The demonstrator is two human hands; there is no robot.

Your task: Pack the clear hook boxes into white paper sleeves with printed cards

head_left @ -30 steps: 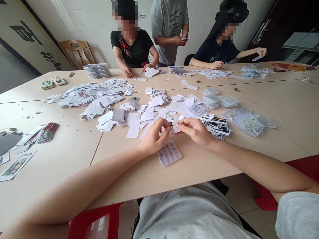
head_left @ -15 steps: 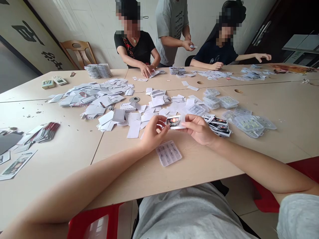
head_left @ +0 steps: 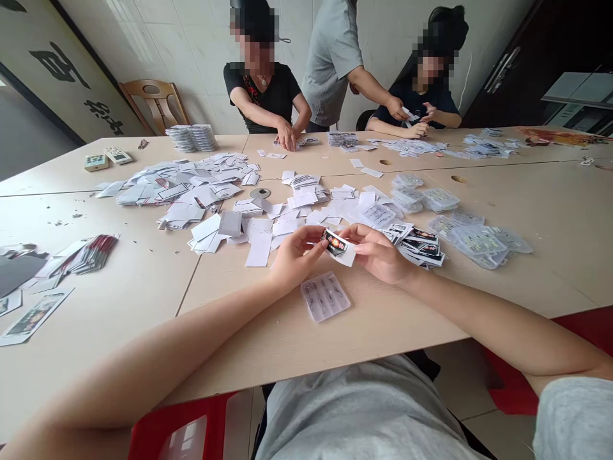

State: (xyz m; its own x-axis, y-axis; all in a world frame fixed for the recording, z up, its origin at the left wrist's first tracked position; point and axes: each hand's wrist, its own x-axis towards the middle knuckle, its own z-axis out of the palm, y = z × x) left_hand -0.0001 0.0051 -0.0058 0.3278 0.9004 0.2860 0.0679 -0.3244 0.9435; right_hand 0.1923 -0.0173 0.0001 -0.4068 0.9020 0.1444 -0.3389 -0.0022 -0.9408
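Between my hands, above the table, is a small sticker point(head_left: 339, 248) with a dark printed picture and a white margin; it tilts down to the right. My left hand point(head_left: 297, 257) pinches its left edge between thumb and fingers. My right hand point(head_left: 380, 253) grips its right side, fingers closed. Just below my hands a clear plastic case point(head_left: 325, 298) with several compartments lies on the table, thin dark items inside. Beside my right hand lies a pile of similar dark printed stickers point(head_left: 421, 245).
White paper slips point(head_left: 196, 182) spread over the middle of the table point(head_left: 536, 198). Filled clear cases point(head_left: 479, 239) are piled at right, and stacked cases point(head_left: 191, 137) stand at far left. A tape roll point(head_left: 259, 192) lies among the slips. Three people are across the table.
The sticker has turned from nearly level to slanting down at its right end, still in both hands. Across the table, the standing person's arm has reached right toward the seated person.
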